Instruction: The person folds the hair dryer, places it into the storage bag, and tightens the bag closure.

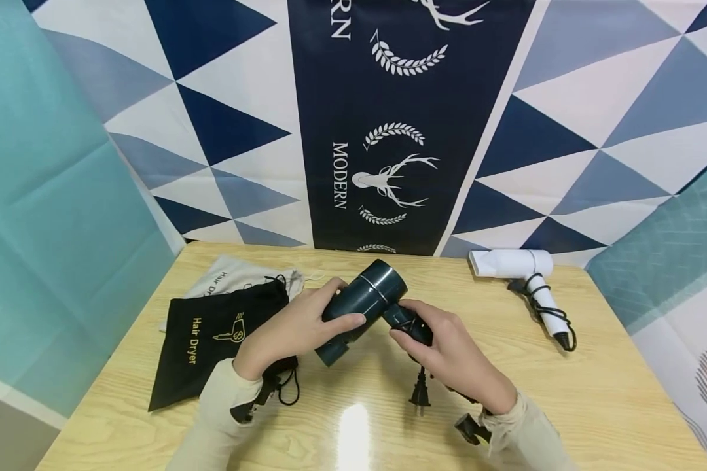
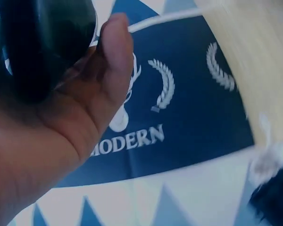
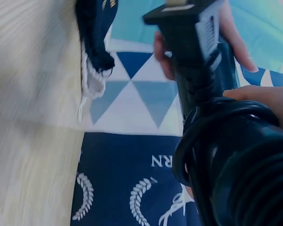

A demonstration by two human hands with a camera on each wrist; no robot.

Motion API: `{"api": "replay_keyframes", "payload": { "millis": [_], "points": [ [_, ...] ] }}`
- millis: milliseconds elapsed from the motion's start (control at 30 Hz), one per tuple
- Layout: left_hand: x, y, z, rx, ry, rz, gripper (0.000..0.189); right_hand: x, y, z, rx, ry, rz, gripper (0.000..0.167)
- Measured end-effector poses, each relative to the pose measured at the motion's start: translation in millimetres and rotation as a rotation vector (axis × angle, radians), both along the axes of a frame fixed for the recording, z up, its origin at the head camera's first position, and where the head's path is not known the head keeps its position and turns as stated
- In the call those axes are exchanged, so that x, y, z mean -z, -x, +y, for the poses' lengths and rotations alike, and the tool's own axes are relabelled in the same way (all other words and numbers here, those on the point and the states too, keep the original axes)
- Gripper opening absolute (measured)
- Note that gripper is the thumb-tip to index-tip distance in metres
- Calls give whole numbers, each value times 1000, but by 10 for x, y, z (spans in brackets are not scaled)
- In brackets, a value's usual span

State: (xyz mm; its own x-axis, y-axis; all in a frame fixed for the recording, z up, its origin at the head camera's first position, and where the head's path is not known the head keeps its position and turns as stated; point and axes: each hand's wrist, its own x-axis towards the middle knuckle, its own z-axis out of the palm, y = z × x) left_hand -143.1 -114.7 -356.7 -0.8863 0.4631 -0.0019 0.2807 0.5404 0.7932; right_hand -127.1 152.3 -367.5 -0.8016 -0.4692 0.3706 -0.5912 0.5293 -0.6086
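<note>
A dark green hair dryer [image 1: 362, 297] is held tilted above the middle of the table. My left hand [image 1: 306, 320] grips its barrel, thumb across the near side; a narrow nozzle [image 1: 332, 352] points down toward me. In the left wrist view the fingers curl round the dark barrel [image 2: 68, 28]. My right hand [image 1: 448, 340] holds the handle [image 1: 409, 320], which angles off the barrel. Black cord [image 3: 186, 136] is wound round that handle in the right wrist view. The cord's two-pin plug [image 1: 419, 392] hangs below the right hand.
A black drawstring pouch [image 1: 212, 340] printed "Hair Dryer" lies at the left, partly over a light grey pouch [image 1: 226, 271]. On the right, a white hair dryer [image 1: 512, 263] rests with cord round its handle. Patterned cloth [image 1: 383, 131] stands behind the wooden table [image 1: 330, 432].
</note>
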Motion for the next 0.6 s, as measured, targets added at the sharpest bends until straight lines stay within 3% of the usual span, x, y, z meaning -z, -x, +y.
{"api": "replay_keyframes", "payload": {
  "millis": [133, 267, 400, 600],
  "points": [
    [13, 9, 5, 57, -133, -84, 67, -5, -15, -22, -25, 28, -48, 38],
    [8, 3, 40, 57, -196, -105, 65, -30, -27, -25, -20, 32, -62, 39],
    [-16, -2, 57, 26, -183, -73, 66, -54, -17, 31, -26, 24, -81, 48],
    [-88, -25, -18, -72, -105, 0, 73, -132, 66, 202, -47, -53, -157, 65]
  ]
}}
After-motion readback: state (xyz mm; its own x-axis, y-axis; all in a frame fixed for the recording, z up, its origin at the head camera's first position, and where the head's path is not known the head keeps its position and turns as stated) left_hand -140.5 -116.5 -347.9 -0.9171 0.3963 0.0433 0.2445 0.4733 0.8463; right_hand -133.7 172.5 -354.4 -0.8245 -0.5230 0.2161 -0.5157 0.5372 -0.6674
